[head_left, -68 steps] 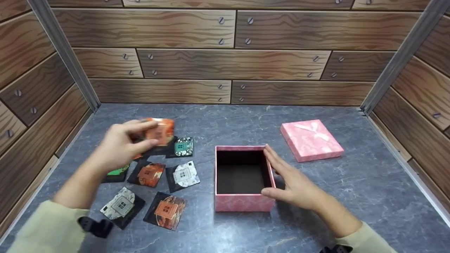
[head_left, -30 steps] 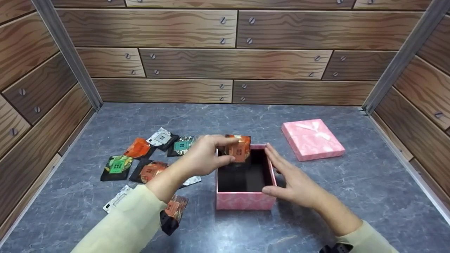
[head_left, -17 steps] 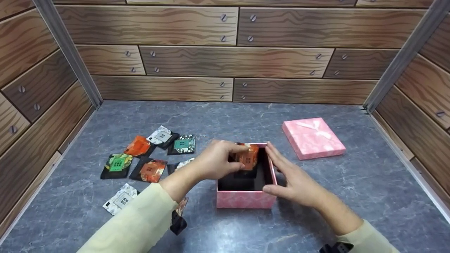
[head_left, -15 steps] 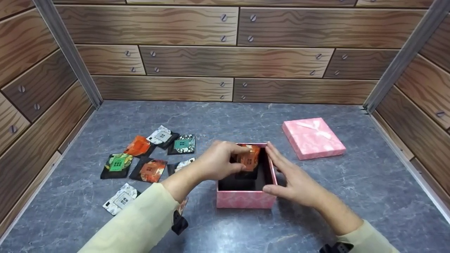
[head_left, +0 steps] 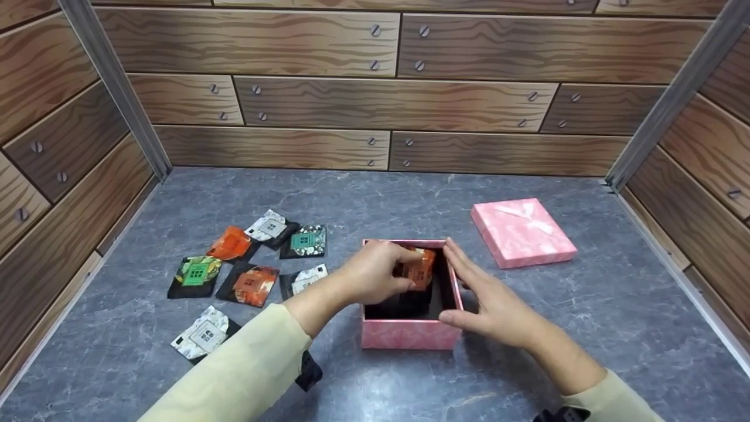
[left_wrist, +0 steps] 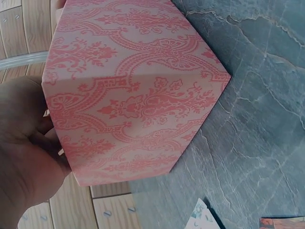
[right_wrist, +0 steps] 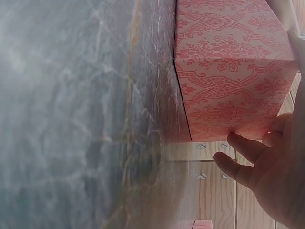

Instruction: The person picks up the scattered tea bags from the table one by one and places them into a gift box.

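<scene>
My left hand (head_left: 375,272) reaches into the pink box (head_left: 410,335) and pinches a flat square sachet (head_left: 419,271), black with an orange printed label, between thumb and fingers. The sachet is lowered below the box's far rim; the dark inside around it is partly hidden by my hand. My right hand (head_left: 489,302) rests against the box's right wall, fingers extended along the rim and thumb at the near right corner. In the right wrist view, this hand's fingertips (right_wrist: 233,138) lie by the patterned side wall. The left wrist view shows the box's outside; the sachet is hidden there.
Several similar sachets lie spread at the left, among them a green one (head_left: 195,276), a teal one (head_left: 303,241) and a white one (head_left: 205,334). The pink lid (head_left: 523,231) with a ribbon bow lies at the back right. Wood-patterned panels (head_left: 328,105) enclose the table.
My left hand lifted the orange sachet from the left group, carried it right over the box and lowered it inside, still pinched. My right hand has stayed at the box.
</scene>
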{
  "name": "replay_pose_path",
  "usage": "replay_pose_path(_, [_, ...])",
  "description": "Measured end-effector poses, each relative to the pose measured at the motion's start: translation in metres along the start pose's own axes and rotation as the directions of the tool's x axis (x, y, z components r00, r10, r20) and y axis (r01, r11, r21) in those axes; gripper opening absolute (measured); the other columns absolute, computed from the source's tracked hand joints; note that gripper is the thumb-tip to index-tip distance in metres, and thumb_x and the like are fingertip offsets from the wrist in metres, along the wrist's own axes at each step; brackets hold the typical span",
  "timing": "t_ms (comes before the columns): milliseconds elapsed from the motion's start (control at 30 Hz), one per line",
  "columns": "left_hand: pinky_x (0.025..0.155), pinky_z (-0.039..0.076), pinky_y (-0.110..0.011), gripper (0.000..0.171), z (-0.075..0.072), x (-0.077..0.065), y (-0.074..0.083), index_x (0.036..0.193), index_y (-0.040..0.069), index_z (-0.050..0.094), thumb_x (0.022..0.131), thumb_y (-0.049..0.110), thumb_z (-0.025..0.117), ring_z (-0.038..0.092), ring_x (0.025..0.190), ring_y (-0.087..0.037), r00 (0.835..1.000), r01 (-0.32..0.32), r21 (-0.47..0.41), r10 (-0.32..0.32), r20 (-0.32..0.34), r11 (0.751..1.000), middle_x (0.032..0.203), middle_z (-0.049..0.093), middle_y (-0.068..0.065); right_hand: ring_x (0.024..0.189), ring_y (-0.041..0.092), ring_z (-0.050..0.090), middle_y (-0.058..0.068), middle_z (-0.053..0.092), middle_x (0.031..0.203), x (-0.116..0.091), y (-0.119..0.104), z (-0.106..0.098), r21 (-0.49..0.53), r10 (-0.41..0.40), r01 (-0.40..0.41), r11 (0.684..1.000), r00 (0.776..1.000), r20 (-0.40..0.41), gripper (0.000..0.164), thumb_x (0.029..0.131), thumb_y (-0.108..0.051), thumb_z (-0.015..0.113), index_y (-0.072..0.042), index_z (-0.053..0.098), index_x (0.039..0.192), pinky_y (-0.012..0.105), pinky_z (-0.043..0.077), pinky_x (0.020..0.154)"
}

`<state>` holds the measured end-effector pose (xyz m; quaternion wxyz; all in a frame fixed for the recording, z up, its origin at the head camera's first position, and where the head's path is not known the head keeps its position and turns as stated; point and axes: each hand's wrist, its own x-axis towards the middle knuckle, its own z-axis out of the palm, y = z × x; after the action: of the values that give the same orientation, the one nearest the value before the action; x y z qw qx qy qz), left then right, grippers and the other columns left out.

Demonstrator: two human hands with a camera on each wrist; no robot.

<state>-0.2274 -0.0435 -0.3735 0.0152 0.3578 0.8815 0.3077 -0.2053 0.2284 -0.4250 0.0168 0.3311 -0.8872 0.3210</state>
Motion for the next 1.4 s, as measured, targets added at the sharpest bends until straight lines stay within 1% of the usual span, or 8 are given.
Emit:
replay_pose_path(267, [0.085, 0.056, -0.034, 0.032, 0.006, 0.008, 0.000, 0.119, 0.010, 0.080, 0.088, 0.006, 0.084, 0.064, 0.085, -0.015, 0.999, 0.010, 0.066, -0.012, 0.030, 0.998, 0.101, 0.079, -0.001, 0.156, 0.034, 0.026, -0.001, 0.010, 0.178, 0.000, 0.000, 0.000, 0.002, 0.012, -0.012, 1.000, 1.000, 0.007, 0.103, 0.092, -0.042, 0.080, -0.019, 0.018, 0.172, 0.064, 0.031, 0.118])
replay_pose_path(433, [0.075, 0.049, -0.032, 0.024, 0.006, 0.014, 0.000, 0.108, 0.012, 0.080, 0.085, 0.005, 0.084, 0.056, 0.075, -0.015, 0.998, 0.003, 0.113, -0.011, 0.067, 0.994, 0.077, 0.067, 0.005, 0.156, 0.036, 0.027, 0.004, 0.012, 0.177, 0.000, 0.000, 0.001, -0.005, 0.009, -0.009, 1.000, 1.000, 0.002, 0.103, 0.093, -0.040, 0.081, -0.019, 0.019, 0.172, 0.065, 0.032, 0.117])
replay_pose_path(533, [0.071, 0.046, -0.031, 0.029, 0.006, 0.017, -0.001, 0.111, 0.012, 0.081, 0.084, 0.001, 0.083, 0.054, 0.072, -0.015, 0.997, 0.005, 0.107, -0.014, 0.078, 0.994, 0.074, 0.063, 0.006, 0.155, 0.036, 0.028, 0.007, 0.014, 0.177, -0.001, 0.001, 0.002, -0.003, 0.002, -0.002, 1.000, 1.000, -0.002, 0.102, 0.093, -0.041, 0.080, -0.017, 0.019, 0.171, 0.065, 0.032, 0.117])
replay_pose_path(700, [0.071, 0.047, -0.030, 0.040, 0.006, 0.021, -0.001, 0.120, 0.011, 0.081, 0.083, -0.003, 0.082, 0.054, 0.072, -0.014, 0.996, 0.023, 0.084, -0.030, 0.084, 0.996, 0.080, 0.071, 0.002, 0.155, 0.036, 0.029, 0.006, 0.014, 0.177, -0.001, 0.002, 0.002, -0.004, -0.017, 0.017, 1.000, 1.000, -0.009, 0.102, 0.093, -0.045, 0.079, -0.014, 0.021, 0.171, 0.066, 0.032, 0.117])
replay_pose_path(900, [0.069, 0.045, -0.028, 0.033, 0.008, 0.027, 0.002, 0.113, 0.011, 0.081, 0.084, -0.005, 0.079, 0.053, 0.072, -0.014, 0.990, 0.031, 0.087, -0.043, 0.136, 0.996, 0.076, 0.064, 0.004, 0.155, 0.036, 0.029, 0.008, 0.015, 0.177, 0.000, 0.002, 0.002, -0.009, -0.035, 0.035, 0.999, 0.999, -0.014, 0.102, 0.093, -0.045, 0.079, -0.013, 0.022, 0.170, 0.064, 0.032, 0.117])
replay_pose_path(1000, [0.070, 0.047, -0.027, 0.029, 0.009, 0.027, 0.002, 0.109, 0.010, 0.081, 0.084, -0.005, 0.079, 0.055, 0.073, -0.013, 0.986, 0.048, 0.087, -0.061, 0.154, 0.995, 0.078, 0.067, 0.003, 0.155, 0.035, 0.029, 0.007, 0.014, 0.177, 0.000, 0.002, 0.002, -0.016, -0.036, 0.035, 0.999, 0.999, -0.010, 0.102, 0.093, -0.046, 0.078, -0.013, 0.021, 0.170, 0.064, 0.032, 0.118])
replay_pose_path(1233, [0.092, 0.055, -0.030, 0.030, 0.010, 0.029, 0.003, 0.112, 0.009, 0.083, 0.086, -0.005, 0.077, 0.060, 0.088, -0.010, 0.978, 0.070, 0.069, -0.082, 0.193, 0.995, 0.103, 0.079, -0.002, 0.155, 0.036, 0.029, 0.003, 0.012, 0.177, 0.000, 0.002, 0.001, -0.026, -0.033, 0.032, 0.999, 0.999, -0.010, 0.102, 0.093, -0.047, 0.078, -0.013, 0.020, 0.171, 0.064, 0.032, 0.117])
replay_pose_path(1400, [0.093, 0.055, -0.027, 0.031, 0.013, 0.034, 0.004, 0.114, 0.012, 0.083, 0.087, -0.001, 0.076, 0.055, 0.085, -0.009, 0.964, 0.114, 0.161, -0.149, 0.221, 0.980, 0.100, 0.079, 0.000, 0.155, 0.035, 0.028, 0.002, 0.012, 0.177, 0.000, 0.002, 0.001, -0.017, -0.034, 0.033, 0.999, 0.999, -0.012, 0.103, 0.093, -0.046, 0.079, -0.012, 0.021, 0.170, 0.064, 0.032, 0.117])
